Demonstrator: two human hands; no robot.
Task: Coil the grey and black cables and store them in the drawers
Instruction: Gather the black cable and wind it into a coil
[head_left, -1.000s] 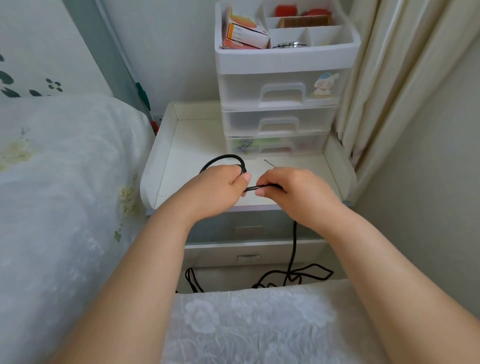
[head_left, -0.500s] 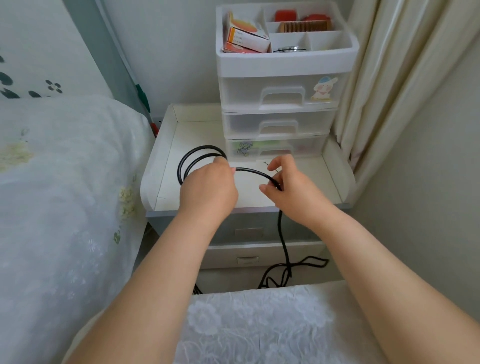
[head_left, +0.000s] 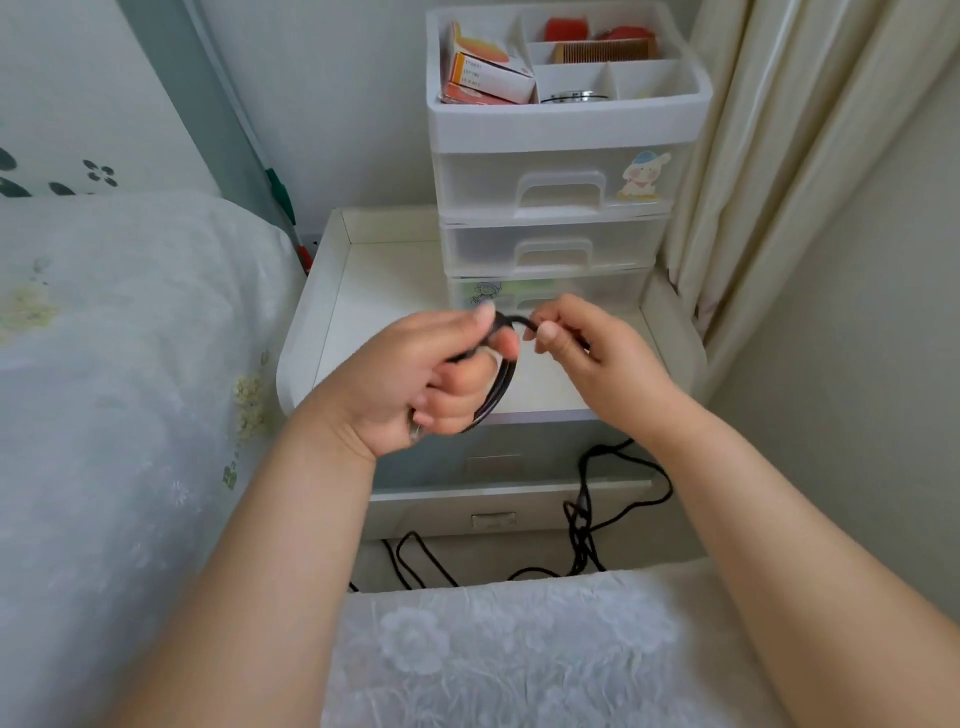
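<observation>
A bed (head_left: 119, 395) under a pale flowered cover fills the left side and wraps along the bottom edge; cream curtains (head_left: 769, 156) hang at the right; between them stands a white bedside cabinet (head_left: 306, 332) with a raised rim round its top, and at the back of that top sits a white plastic drawer unit (head_left: 561, 208), three translucent drawers stacked under an open divided tray holding an orange box (head_left: 483, 73), a wooden comb (head_left: 605, 51) and some red items; all three drawers are pushed in

Both bare forearms reach up from the bottom corners and meet over the front of the cabinet top; the left hand (head_left: 415, 379) is turned palm toward the camera, wrist bent, its fingers curled round several gathered loops of the black cable (head_left: 501, 384), which arc out past the fingertips on the right side of the fist; the thumb lies over the top of the coil; the right hand (head_left: 587, 353) sits just beside it, back of the hand to the right, thumb and forefinger pinched together on the strand that bridges the short gap between the two hands, the other fingers folded loosely behind

From the right hand the loose length of cable drops in front of the cabinet's own lower drawers, where it lies in loose tangled loops on the floor near the bed's edge; no grey cable can be made out
</observation>
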